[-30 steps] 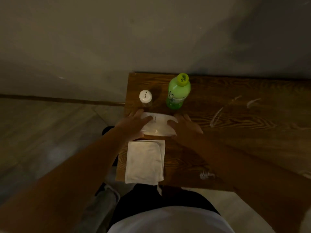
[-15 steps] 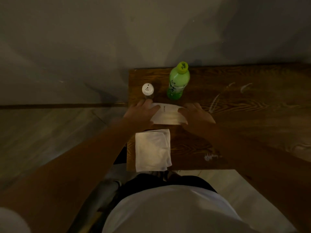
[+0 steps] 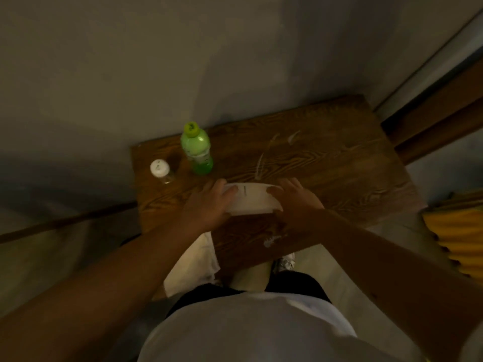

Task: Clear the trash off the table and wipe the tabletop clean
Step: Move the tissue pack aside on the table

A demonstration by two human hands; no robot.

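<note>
Both hands, left hand point(image 3: 209, 205) and right hand point(image 3: 295, 202), are gripping the white paper point(image 3: 251, 198) by its ends just above the worktop point(image 3: 326, 165), risking tearing it or knocking the nearby green bottle point(image 3: 197, 150) while lifting.

Bare forearms, no sleeves showing below elbows, no watch or rings visible on left hand point(image 3: 206, 205) or right hand point(image 3: 295, 202). White top point(image 3: 248, 333) covering torso, plain, no print visible. Dark shorts point(image 3: 298, 284) just beyond hem of white top. Light shoe point(image 3: 285, 262) past dark shorts, blurred; details unreadable in dim light.
</note>
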